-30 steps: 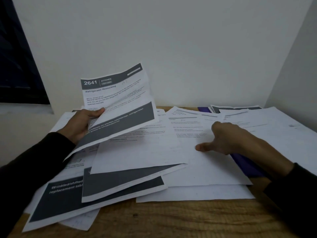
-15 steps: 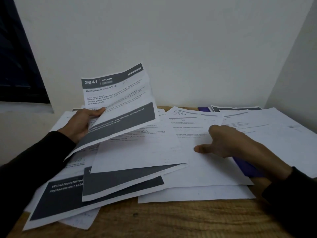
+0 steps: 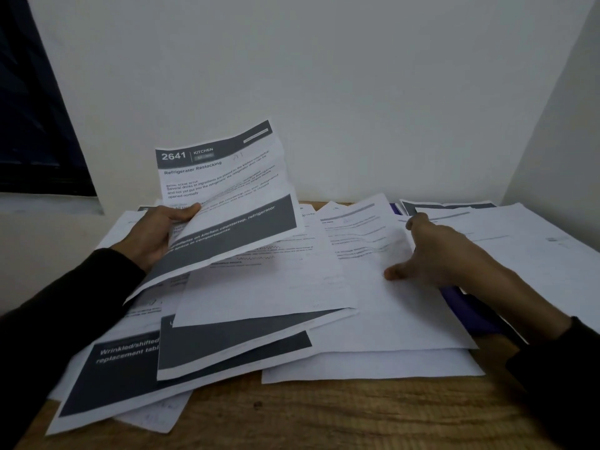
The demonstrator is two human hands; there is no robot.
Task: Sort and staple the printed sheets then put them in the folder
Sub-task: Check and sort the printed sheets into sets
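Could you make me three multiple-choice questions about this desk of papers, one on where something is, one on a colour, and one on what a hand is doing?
1. Where does the purple folder lie?
A. Under the loose sheets, beneath the right forearm
B. Upright against the wall
C. In the left hand

2. What colour is the header band on the raised 2641 sheet?
A. Bright red
B. Dark grey
C. Yellow

3. What is the left hand doing?
A. Lying flat on the table
B. Holding a stapler
C. Gripping sheets lifted off the pile

Answers: 1 A, only a purple strip shows between the white sheets near the right hand. 2 B, the band behind the number is dark grey. 3 C, the thumb lies across the raised sheets' front.
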